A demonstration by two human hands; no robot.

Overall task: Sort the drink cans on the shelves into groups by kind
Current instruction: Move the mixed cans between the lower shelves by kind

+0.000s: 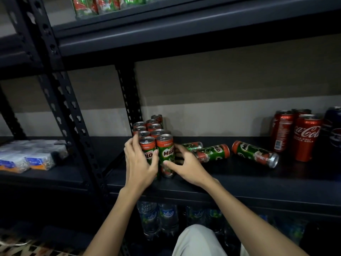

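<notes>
Several upright green-and-red Milo cans [151,127] stand in a cluster at the left end of the dark shelf [239,179]. My left hand [139,161] wraps around the front left Milo can [147,145]. My right hand [186,168] holds the front right Milo can [166,154], thumb across its front and fingers behind it. Three more Milo cans lie on their sides to the right: one [192,145] just behind my right hand, one [214,153] beside it, one [255,153] further right.
Red Coca-Cola cans [305,137] and blue Pepsi cans [335,126] stand at the shelf's right end. A perforated black post [129,95] rises behind the Milo cluster. Wrapped packs [27,156] lie on the left shelf, water bottles [158,218] below, more Milo cans [103,4] above.
</notes>
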